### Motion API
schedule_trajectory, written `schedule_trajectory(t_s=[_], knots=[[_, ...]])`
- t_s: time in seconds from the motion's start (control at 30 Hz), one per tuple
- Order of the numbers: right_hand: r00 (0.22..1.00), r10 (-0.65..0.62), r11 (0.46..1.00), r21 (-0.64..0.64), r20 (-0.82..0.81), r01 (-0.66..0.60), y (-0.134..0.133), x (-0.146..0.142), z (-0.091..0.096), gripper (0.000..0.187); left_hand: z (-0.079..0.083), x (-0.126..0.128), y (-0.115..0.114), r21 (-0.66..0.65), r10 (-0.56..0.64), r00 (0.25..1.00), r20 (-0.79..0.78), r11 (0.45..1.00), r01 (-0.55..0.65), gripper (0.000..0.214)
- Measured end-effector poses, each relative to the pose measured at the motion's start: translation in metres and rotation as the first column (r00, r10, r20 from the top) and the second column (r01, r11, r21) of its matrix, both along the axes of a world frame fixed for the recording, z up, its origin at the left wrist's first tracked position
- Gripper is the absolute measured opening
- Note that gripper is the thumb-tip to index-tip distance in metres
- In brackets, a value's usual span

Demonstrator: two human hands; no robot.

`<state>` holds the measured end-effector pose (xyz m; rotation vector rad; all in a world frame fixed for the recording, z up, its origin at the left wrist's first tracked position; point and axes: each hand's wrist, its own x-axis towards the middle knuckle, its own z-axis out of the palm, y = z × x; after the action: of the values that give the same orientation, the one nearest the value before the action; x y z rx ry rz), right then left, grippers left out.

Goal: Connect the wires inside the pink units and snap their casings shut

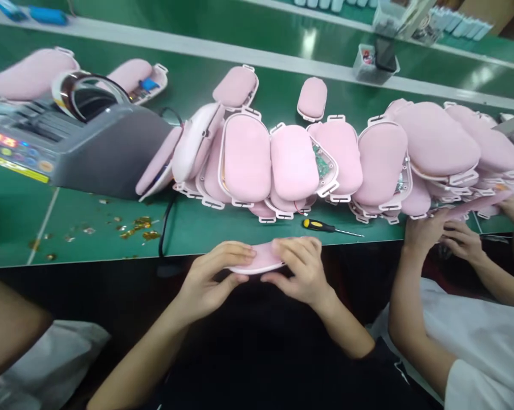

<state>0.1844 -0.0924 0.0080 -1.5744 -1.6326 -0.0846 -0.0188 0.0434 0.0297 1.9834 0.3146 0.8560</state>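
Between my two hands is a pink oval padded shell [263,257] with a white rim, held just off the bench's front edge. My left hand [214,276] grips its left end, fingers on top and thumb beneath. On the other end, my right hand [302,265] is closed the same way, fingers over the pink face and thumb below. Beyond my hands lies a yellow and black screwdriver [331,228]. Behind it stands a long row of similar pink shells [294,162], some of them gaping so that a green circuit board [321,162] shows.
A grey tape dispenser [107,148] with a lit display stands at left, gold scraps [141,226] in front of it. A black cable [166,228] hangs over the edge. At right, a co-worker's hands [445,233] hold another pink part. A clear bin [374,64] sits farther back.
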Motion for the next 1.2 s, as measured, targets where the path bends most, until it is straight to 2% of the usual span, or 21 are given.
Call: schedule_trajectory(t_s=[0.07,0.13,0.23,0.33,0.43,0.47,0.5,0.53,0.57,0.6,0.63,0.67,0.7,0.73,0.77,0.83,0.93,1.0,1.03,1.13,1.2], knots=[[1.0,0.014,0.997,-0.072,-0.007,-0.015,-0.002,0.012,-0.003,0.033,-0.012,-0.007,0.007,-0.037,0.028,0.999,-0.02,0.999,-0.029,0.02],[0.996,0.08,0.994,-0.068,-0.045,-0.083,-0.003,0.02,-0.006,0.026,-0.022,-0.01,0.009,-0.08,0.045,0.999,-0.002,0.996,-0.045,0.027],[0.984,0.175,0.98,-0.088,-0.024,-0.177,0.001,0.025,0.002,0.024,-0.026,-0.006,0.006,-0.089,0.054,0.993,0.108,0.995,-0.044,0.029],[0.969,0.245,0.963,-0.122,0.033,-0.239,0.005,0.028,0.027,0.023,-0.019,0.002,0.004,-0.044,0.069,0.981,0.182,0.997,-0.063,0.029],[0.968,0.216,0.976,-0.047,0.13,-0.212,0.003,0.035,0.069,0.027,-0.018,0.004,0.01,-0.041,0.179,0.936,0.301,0.984,-0.175,0.042],[0.975,0.138,0.99,0.007,0.172,-0.141,0.003,0.04,0.088,0.029,-0.021,0.003,0.014,-0.019,0.247,0.904,0.35,0.966,-0.256,0.051],[0.975,0.008,0.996,0.079,0.224,-0.027,0.005,0.046,0.108,0.031,-0.025,0.002,0.019,0.019,0.32,0.865,0.387,0.935,-0.354,0.057],[0.948,-0.155,0.98,0.164,0.279,0.113,0.012,0.053,0.13,0.034,-0.031,0.001,0.025,0.069,0.384,0.828,0.41,0.892,-0.447,0.059],[0.878,-0.336,0.934,0.241,0.341,0.264,0.024,0.062,0.152,0.038,-0.037,0.0,0.03,0.124,0.431,0.802,0.414,0.846,-0.519,0.059],[0.767,-0.485,0.873,0.29,0.42,0.393,0.043,0.071,0.174,0.044,-0.043,-0.001,0.035,0.178,0.46,0.793,0.399,0.81,-0.559,0.058],[0.665,-0.555,0.83,0.282,0.5,0.48,0.069,0.08,0.193,0.051,-0.049,0.0,0.039,0.218,0.476,0.796,0.374,0.789,-0.575,0.058],[0.599,-0.538,0.81,0.168,0.592,0.562,0.101,0.089,0.21,0.06,-0.054,0.0,0.042,0.244,0.478,0.805,0.35,0.784,-0.571,0.057],[0.557,-0.458,0.76,-0.02,0.693,0.65,0.139,0.097,0.222,0.067,-0.057,0.001,0.043,0.262,0.466,0.819,0.334,0.789,-0.556,0.054],[0.542,-0.344,0.672,-0.202,0.767,0.713,0.179,0.103,0.229,0.071,-0.059,0.002,0.044,0.286,0.452,0.831,0.324,0.79,-0.542,0.049],[0.548,-0.278,0.636,-0.276,0.789,0.72,0.22,0.109,0.231,0.069,-0.06,0.002,0.044,0.31,0.437,0.84,0.321,0.79,-0.529,0.045],[0.57,-0.156,0.602,-0.38,0.806,0.702,0.293,0.117,0.218,0.054,-0.061,0.001,0.044,0.339,0.413,0.852,0.322,0.79,-0.511,0.038],[0.597,0.017,0.524,-0.515,0.802,0.678,0.369,0.121,0.178,0.044,-0.067,-0.001,0.045,0.349,0.413,0.861,0.296,0.793,-0.5,0.029],[0.603,0.107,0.491,-0.57,0.79,0.659,0.397,0.121,0.152,0.049,-0.073,-0.001,0.046,0.363,0.416,0.87,0.265,0.793,-0.489,0.03],[0.606,0.153,0.491,-0.592,0.781,0.639,0.408,0.121,0.142,0.057,-0.076,-0.001,0.047,0.38,0.412,0.876,0.25,0.791,-0.48,0.031],[0.618,0.33,0.553,-0.677,0.713,0.486,0.438,0.118,0.124,0.088,-0.079,0.002,0.048,0.442,0.424,0.882,0.203,0.764,-0.47,0.032],[0.62,0.461,0.586,-0.742,0.635,0.325,0.452,0.113,0.126,0.091,-0.076,0.004,0.046,0.459,0.453,0.879,0.148,0.756,-0.467,0.032]])
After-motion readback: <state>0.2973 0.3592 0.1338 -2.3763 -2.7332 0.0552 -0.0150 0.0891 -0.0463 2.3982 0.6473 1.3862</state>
